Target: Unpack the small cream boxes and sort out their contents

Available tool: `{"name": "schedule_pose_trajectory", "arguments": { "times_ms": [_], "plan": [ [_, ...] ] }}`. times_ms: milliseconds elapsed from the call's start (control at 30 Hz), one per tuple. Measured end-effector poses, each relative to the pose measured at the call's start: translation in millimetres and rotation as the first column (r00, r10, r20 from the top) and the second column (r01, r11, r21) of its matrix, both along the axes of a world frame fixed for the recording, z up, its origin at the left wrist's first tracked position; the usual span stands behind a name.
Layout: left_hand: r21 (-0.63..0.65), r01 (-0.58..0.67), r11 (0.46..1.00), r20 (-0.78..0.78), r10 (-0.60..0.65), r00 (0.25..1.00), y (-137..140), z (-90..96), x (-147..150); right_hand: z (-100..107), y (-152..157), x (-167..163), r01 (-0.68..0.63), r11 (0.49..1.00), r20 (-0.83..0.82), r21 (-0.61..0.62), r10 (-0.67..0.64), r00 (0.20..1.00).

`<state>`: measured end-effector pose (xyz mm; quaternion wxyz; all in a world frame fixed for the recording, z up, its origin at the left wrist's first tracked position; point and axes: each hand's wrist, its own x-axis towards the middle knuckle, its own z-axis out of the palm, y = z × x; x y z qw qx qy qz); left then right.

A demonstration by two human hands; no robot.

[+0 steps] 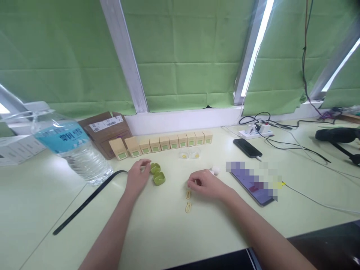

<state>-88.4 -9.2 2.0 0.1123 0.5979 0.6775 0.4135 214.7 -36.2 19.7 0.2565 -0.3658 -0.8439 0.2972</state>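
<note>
Beside the left hand (137, 174) lies an open green case (159, 179).

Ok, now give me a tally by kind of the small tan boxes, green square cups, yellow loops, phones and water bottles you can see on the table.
Small tan boxes: 10
Green square cups: 2
Yellow loops: 2
Phones: 2
Water bottles: 1
Total: 17
</note>
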Motion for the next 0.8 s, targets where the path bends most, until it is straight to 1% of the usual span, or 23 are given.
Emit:
{"name": "schedule_pose_trajectory", "arguments": {
  "times_ms": [100, 167, 233, 267, 300, 367, 400, 467, 533, 633, 700, 800],
  "plan": [
    [0.033, -0.077, 0.996, 0.017, 0.077, 0.997, 9.4, 5.6, -1.9, 0.5, -0.1, 0.2, -0.002, 1.0, -0.002, -0.008, 0.002, 1.0],
    [0.009, -0.094, 0.996, -0.04, 0.094, 0.995, 23.1, 16.1, -4.9, 1.2, -0.3, -0.1, -0.008, 1.0, 0.005, -0.008, 0.008, 1.0],
    [-0.045, -0.045, 0.998, -0.174, 0.037, 0.984, 42.4, 30.6, -9.3, 2.4, -0.7, -0.5, -0.012, 1.0, 0.013, 0.003, 0.012, 1.0],
    [-0.066, -0.019, 0.998, -0.265, 0.001, 0.964, 53.6, 38.5, -11.9, 3.2, -0.9, -0.6, -0.013, 1.0, 0.016, 0.011, 0.013, 1.0],
    [-0.088, 0.003, 0.996, -0.358, -0.034, 0.933, 65.2, 46.2, -14.6, 4.2, -1.2, -0.7, -0.012, 1.0, 0.017, 0.018, 0.012, 1.0],
    [-0.162, 0.005, 0.987, -0.509, -0.088, 0.856, 88.2, 60.2, -19.4, 6.2, -1.5, -0.3, -0.008, 1.0, 0.019, 0.028, 0.007, 1.0],
    [-0.214, 0.002, 0.977, -0.558, -0.124, 0.82, 98.9, 65.9, -21.4, 7.1, -1.5, 0.1, -0.006, 0.999, 0.021, 0.032, 0.005, 1.0],
    [-0.272, -0.002, 0.962, -0.591, -0.165, 0.79, 117.1, 73.9, -24.0, 8.5, -1.1, 0.9, -0.002, 0.999, 0.03, 0.037, 0.0, 1.0],
    [-0.301, -0.005, 0.954, -0.594, -0.183, 0.783, 130.7, 77.1, -25.1, 8.8, -0.5, 1.5, 0.004, 0.999, 0.038, 0.038, -0.005, 0.999],
    [-0.334, -0.022, 0.942, -0.601, -0.195, 0.775, 142.9, 74.4, -25.1, 7.6, 0.6, 1.7, 0.009, 0.999, 0.039, 0.04, -0.01, 0.999],
    [-0.339, -0.04, 0.94, -0.614, -0.189, 0.766, 146.6, 70.5, -24.6, 6.1, 1.2, 1.5, 0.005, 0.999, 0.04, 0.044, -0.007, 0.999],
    [-0.304, -0.065, 0.95, -0.65, -0.157, 0.744, 147.0, 67.6, -23.7, 4.4, 1.7, 1.4, -0.001, 0.999, 0.039, 0.044, 0.0, 0.999]
  ]
}}
